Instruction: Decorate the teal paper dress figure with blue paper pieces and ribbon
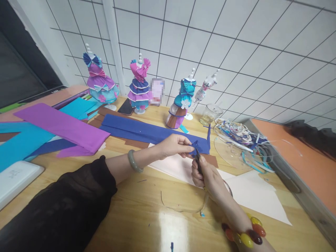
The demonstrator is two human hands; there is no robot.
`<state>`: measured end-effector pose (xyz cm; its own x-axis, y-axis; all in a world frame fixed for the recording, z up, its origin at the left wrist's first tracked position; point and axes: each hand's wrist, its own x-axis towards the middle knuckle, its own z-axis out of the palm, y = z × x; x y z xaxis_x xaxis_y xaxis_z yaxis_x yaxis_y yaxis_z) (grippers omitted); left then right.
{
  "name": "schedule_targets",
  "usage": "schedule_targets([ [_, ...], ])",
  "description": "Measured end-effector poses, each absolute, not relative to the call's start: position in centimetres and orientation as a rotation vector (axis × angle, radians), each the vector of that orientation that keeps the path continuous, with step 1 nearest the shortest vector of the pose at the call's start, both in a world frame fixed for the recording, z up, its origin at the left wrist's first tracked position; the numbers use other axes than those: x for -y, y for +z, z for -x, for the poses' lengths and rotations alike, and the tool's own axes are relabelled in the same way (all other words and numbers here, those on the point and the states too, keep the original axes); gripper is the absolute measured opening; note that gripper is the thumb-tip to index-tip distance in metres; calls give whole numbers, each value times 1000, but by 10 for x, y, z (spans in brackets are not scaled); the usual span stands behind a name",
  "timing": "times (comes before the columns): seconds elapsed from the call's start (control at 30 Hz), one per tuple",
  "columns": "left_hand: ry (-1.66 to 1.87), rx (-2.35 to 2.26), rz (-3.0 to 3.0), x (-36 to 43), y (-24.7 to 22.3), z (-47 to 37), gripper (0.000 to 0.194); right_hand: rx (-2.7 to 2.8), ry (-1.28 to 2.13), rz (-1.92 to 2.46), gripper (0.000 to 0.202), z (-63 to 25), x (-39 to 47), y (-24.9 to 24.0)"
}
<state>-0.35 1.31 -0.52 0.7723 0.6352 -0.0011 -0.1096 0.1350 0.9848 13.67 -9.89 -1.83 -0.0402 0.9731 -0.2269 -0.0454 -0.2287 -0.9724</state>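
My left hand (176, 146) pinches a small folded piece of dark blue paper (196, 144) between thumb and fingertips. My right hand (207, 173) is closed around small black-handled scissors (198, 162), whose tip touches the lower edge of that piece. Behind and under the hands stretches a long folded strip of blue crepe paper (147, 130), lying over brown paper (211, 161). White paper (168, 164) lies beneath both hands. A thin cord (181, 210) with a blue bit near one end rests on the table below my right hand.
Small mannequins in paper dresses (101, 78) (139, 87) (183, 94) stand along the back, beside a bare white mannequin (207, 85). A glass cup (210, 113) and a heap of paper scraps (236, 134) are at right. Purple paper (63, 126) and a white box (18, 180) lie left.
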Motion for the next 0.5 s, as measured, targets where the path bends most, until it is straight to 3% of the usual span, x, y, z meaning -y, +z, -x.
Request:
schedule_targets([
  [0.5,628,-479,-1306,-15,-6,4,30,1093,1415,1334,40,-137,99,-20],
])
